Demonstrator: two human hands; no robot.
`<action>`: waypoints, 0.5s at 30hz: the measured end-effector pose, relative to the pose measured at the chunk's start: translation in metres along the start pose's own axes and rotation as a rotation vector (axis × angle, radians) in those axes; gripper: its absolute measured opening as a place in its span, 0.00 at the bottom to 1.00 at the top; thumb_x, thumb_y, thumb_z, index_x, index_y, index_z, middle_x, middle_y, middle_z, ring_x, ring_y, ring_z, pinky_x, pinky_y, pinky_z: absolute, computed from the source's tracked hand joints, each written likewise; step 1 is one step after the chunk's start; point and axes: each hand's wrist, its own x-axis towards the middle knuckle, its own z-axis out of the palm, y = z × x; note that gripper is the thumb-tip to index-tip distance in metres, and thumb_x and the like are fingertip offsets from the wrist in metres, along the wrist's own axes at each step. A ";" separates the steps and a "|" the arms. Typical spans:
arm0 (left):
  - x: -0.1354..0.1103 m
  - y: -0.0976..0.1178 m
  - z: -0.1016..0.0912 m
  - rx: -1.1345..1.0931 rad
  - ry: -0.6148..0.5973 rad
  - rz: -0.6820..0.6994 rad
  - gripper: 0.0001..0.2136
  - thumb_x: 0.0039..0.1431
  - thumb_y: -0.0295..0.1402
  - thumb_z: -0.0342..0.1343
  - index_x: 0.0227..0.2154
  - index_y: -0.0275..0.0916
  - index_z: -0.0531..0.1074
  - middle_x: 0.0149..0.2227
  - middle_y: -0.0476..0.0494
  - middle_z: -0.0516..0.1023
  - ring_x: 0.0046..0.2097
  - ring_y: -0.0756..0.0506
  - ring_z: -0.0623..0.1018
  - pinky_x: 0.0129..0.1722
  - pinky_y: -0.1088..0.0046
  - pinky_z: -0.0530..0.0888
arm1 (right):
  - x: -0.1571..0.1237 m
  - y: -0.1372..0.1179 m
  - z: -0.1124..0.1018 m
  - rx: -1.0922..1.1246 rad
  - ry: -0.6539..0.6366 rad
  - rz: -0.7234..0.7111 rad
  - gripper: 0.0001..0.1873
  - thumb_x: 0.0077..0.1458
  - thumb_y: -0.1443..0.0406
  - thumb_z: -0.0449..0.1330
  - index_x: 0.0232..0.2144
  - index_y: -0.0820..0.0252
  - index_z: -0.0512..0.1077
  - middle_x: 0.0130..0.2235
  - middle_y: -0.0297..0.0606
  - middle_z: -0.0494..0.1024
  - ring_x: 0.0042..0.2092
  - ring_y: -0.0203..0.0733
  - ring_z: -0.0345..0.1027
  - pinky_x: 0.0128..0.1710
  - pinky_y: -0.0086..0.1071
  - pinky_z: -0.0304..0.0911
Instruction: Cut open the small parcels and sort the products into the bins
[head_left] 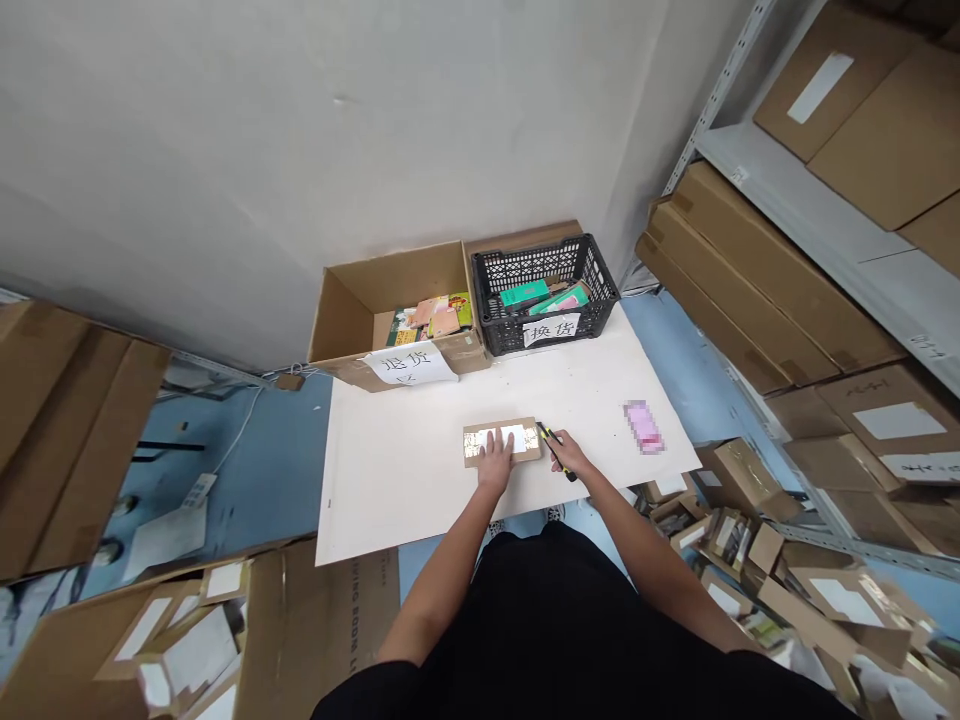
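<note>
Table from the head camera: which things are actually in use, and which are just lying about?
In use: small cardboard parcel, under the left hand; yellow-black knife, gripped in the right hand at the parcel's right end.
Lying about: pink item on the table; open cardboard box and black crate at the back; opened cartons on the floor.

Bare white tabletop (405,490) over a blue floor (285,470). At its far edge, by the grey wall (300,150), an open cardboard box (352,300) of colourful packs, with a handwritten paper label (409,365) on the front. Just beside it on the right, a black plastic crate (596,290) holding teal boxes (525,293). Near the right edge, a blurred pink item (643,426). Right, metal shelving (825,190) with large cartons (757,270); below, a heap of opened small cartons (750,560). Left, flattened cardboard (67,440).
</note>
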 end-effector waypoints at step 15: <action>0.000 0.003 0.006 0.014 0.012 -0.040 0.35 0.73 0.42 0.51 0.77 0.47 0.46 0.78 0.33 0.46 0.78 0.30 0.48 0.70 0.44 0.63 | 0.009 -0.005 -0.008 -0.227 -0.059 0.010 0.23 0.72 0.48 0.53 0.31 0.56 0.66 0.19 0.26 0.68 0.16 0.32 0.63 0.21 0.24 0.59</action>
